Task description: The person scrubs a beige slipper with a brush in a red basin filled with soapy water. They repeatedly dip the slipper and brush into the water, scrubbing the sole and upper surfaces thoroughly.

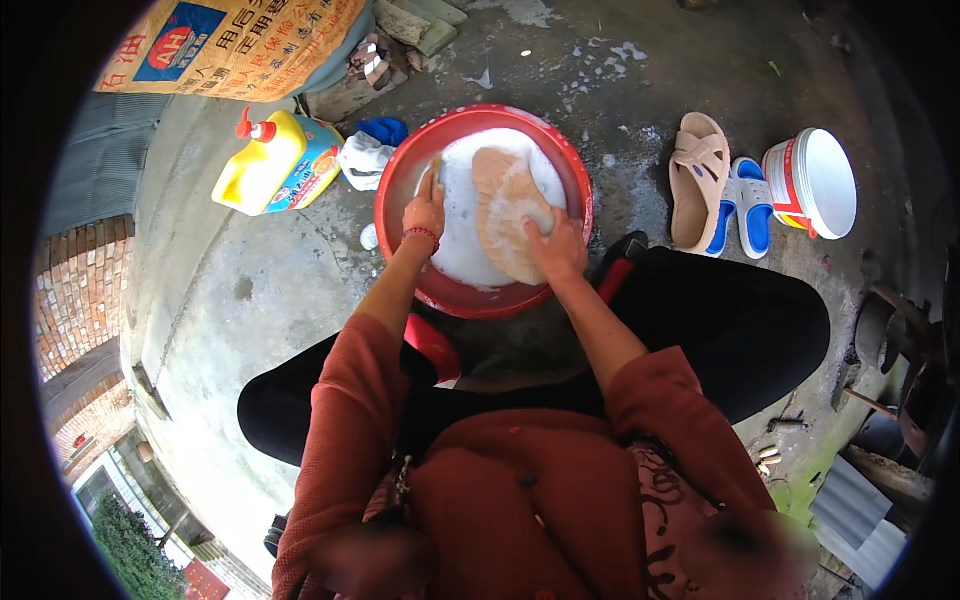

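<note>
In a red basin [487, 301] near a labelled bottle [282, 168], the right grip [560, 250] pinches a beige sole [500, 200]; left grip [424, 212] unclear.

A grey concrete floor [340, 250], stained and partly wet, carries everything, with splashes of white suds [625, 52] scattered over its far part. A round red plastic basin [568, 170] stands on it in the middle. Left of the basin stands a yellow pump bottle [262, 165] with a red top; between them lie a blue cloth [384, 130] and a whitish cloth [365, 160]. To the right sit a beige cross-strap slipper [697, 155], two blue-and-grey slippers [752, 205] beside it, and a white bucket [826, 180].
</note>
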{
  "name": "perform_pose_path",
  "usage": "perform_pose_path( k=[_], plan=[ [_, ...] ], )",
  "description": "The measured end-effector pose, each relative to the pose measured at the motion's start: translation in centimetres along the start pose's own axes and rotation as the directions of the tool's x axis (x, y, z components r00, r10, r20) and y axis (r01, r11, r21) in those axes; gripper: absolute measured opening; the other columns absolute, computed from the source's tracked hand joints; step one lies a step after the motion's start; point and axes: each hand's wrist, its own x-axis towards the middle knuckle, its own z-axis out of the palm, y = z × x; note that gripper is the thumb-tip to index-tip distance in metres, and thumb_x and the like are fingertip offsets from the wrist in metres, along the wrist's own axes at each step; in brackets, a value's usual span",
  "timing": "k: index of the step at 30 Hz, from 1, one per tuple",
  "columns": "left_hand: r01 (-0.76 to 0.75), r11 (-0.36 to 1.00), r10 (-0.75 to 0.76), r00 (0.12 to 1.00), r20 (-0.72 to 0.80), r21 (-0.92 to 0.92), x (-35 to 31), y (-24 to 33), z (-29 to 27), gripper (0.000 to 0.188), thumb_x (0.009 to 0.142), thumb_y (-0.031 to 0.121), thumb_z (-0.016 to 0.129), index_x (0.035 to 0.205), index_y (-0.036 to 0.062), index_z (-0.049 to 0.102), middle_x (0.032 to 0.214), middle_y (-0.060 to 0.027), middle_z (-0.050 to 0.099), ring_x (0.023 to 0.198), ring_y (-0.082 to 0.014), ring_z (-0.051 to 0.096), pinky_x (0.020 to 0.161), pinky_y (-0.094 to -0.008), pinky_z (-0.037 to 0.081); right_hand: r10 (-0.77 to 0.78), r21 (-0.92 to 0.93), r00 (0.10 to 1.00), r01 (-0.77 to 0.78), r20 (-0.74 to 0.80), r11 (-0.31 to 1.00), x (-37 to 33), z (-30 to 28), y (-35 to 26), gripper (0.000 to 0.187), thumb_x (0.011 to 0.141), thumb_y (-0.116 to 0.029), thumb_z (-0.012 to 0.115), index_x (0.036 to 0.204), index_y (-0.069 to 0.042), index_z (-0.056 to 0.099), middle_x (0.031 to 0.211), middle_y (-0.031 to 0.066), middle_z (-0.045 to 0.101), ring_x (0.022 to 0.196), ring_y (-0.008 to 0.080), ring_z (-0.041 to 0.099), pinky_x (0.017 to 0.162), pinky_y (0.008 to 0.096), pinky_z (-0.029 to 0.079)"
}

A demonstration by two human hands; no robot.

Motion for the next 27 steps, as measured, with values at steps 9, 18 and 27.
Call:
perform_pose_path(
  k=[9, 18, 27],
  plan=[
    [-0.212, 0.695, 0.219, 0.973, -0.080, -0.687, -6.0, 1.7, 5.7, 0.046, 0.095, 0.021, 0.048, 0.136, 0.0055, 0.039, 0.129, -0.0154, 0.052, 0.119, -0.0252, 0.049, 0.101, -0.0323, 0.035, -0.055, -0.166, 0.997, 0.063, 0.054, 0.984, -0.3, -0.2, -0.2, 0.051, 0.080, -0.040, 0.060, 0.126, -0.019, 0.047, 0.106, 0.0188, 0.056, 0.095, 0.0369, 0.058, 0.082, 0.0473, 0.047],
    [-0.092, 0.996, 0.091, 0.990, 0.108, 0.006, -0.3, 2.0, 3.8, 0.048, 0.093, 0.037, 0.040, 0.139, 0.0233, 0.035, 0.098, -0.0254, 0.062, 0.091, -0.0410, 0.059, 0.081, -0.0493, 0.045, -0.116, -0.039, 0.988, 0.121, 0.105, 0.992, -0.8, 1.3, -0.1, 0.052, 0.080, -0.038, 0.060, 0.125, -0.014, 0.049, 0.104, 0.0183, 0.062, 0.089, 0.0375, 0.062, 0.078, 0.0466, 0.048],
    [-0.099, 0.993, 0.112, 0.959, 0.260, -0.061, -11.4, 5.1, 0.0, 0.048, 0.092, 0.034, 0.045, 0.138, 0.0263, 0.037, 0.097, -0.0259, 0.062, 0.089, -0.0410, 0.060, 0.082, -0.0479, 0.046, -0.061, 0.025, 0.996, 0.059, 0.071, 0.998, -0.1, 1.4, 0.4, 0.055, 0.080, -0.040, 0.061, 0.125, -0.011, 0.051, 0.105, 0.0213, 0.062, 0.095, 0.0384, 0.060, 0.084, 0.0451, 0.046]
  ],
)
